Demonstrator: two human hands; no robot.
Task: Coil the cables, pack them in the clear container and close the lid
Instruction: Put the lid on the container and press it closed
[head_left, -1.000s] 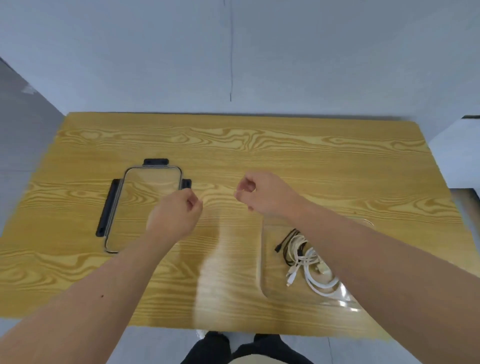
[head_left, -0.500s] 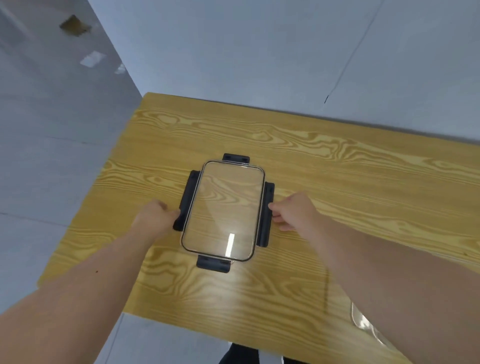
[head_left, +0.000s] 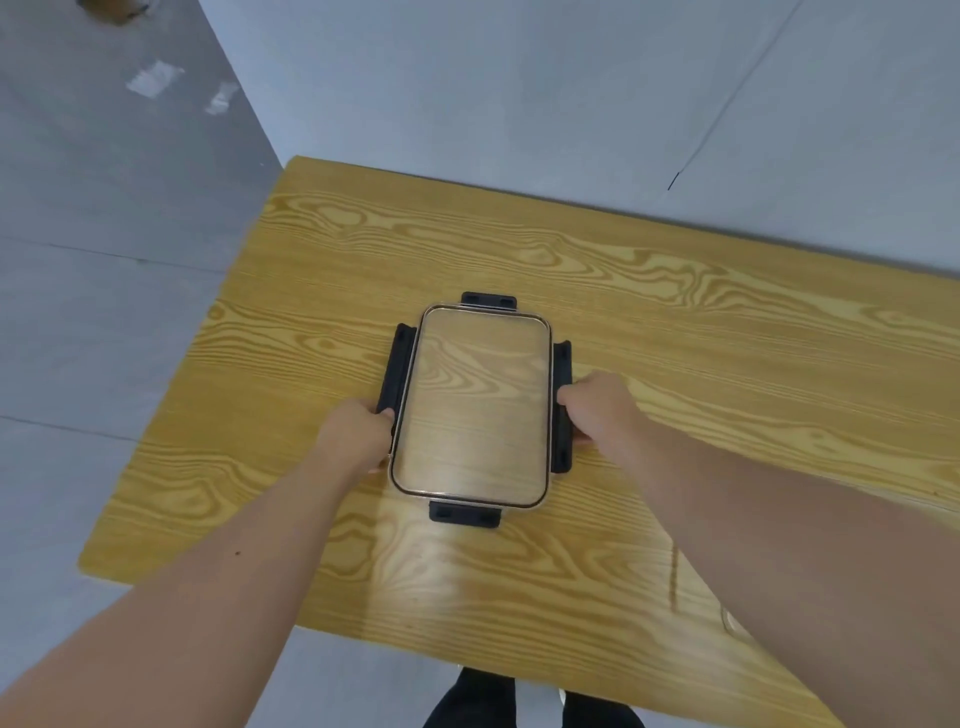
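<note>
Legs in dark trousers (head_left: 483, 701) show at the bottom edge, just below the near side of the wooden table (head_left: 727, 395). Two bare forearms reach up from the lower corners over the yellow, strongly grained tabletop. Beside the right forearm, near the table's front edge, a thin curved clear rim is all that shows of the clear container (head_left: 730, 621); the arm hides the rest, so what lies in it cannot be told. Further in, toward the table's left half, lies the lid (head_left: 470, 405), a clear rounded rectangle with a thin metal-coloured rim, its long sides running away from the person and the wood grain showing through it. Four black latches stick out from its edges, and the near latch (head_left: 464, 513) points toward the person. The left hand (head_left: 353, 431) grips the lid at its left side, fingers curled on the lower part of the left latch (head_left: 395, 369). The right hand (head_left: 597, 410) grips the opposite side, fingers curled on the right latch (head_left: 562, 405). The hands are apart, with the lid between them. Whether the lid rests flat on the wood or is raised slightly cannot be told. The far latch (head_left: 488, 300) points to the table's back edge, beyond which are the pale wall (head_left: 519, 78) and, to the left, the grey floor (head_left: 104, 312).
</note>
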